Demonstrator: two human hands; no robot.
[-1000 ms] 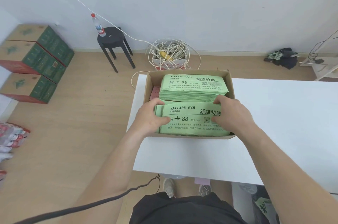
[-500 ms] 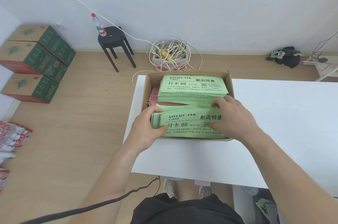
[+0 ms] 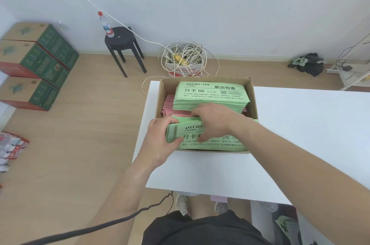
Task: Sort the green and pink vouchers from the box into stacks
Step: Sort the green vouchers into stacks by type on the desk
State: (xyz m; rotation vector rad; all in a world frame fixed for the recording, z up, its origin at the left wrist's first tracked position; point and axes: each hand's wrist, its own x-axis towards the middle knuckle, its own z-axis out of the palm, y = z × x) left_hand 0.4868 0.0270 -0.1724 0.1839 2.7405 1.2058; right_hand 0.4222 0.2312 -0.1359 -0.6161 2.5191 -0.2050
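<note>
Cardboard box (image 3: pixel 253 102) on the far left corner of the desk (image 3: pixel 300 134), and things are moving inside it. At the left end the left hand (image 3: pixel 160 138) keeps its grip on the near green bundle (image 3: pixel 220 144), fingers wrapped round the end and thumb on the printed face. Just beyond it the pink vouchers (image 3: pixel 169 105) are showing more than a second ago: a pink strip now runs between the two green piles, because the near bundle has been tipped up against the box's near wall. Now the big change: the right hand (image 3: pixel 214 122) has left the bundle's right end and slid across to its middle, fingers hooked over the far edge, thumb on the face, clamping the paper. Behind it the far green stack (image 3: pixel 210 92) sits as it did, flat and square. Looks like a two-handed lift out of the box is coming; nothing has been laid out on the desk's right side yet.
</note>
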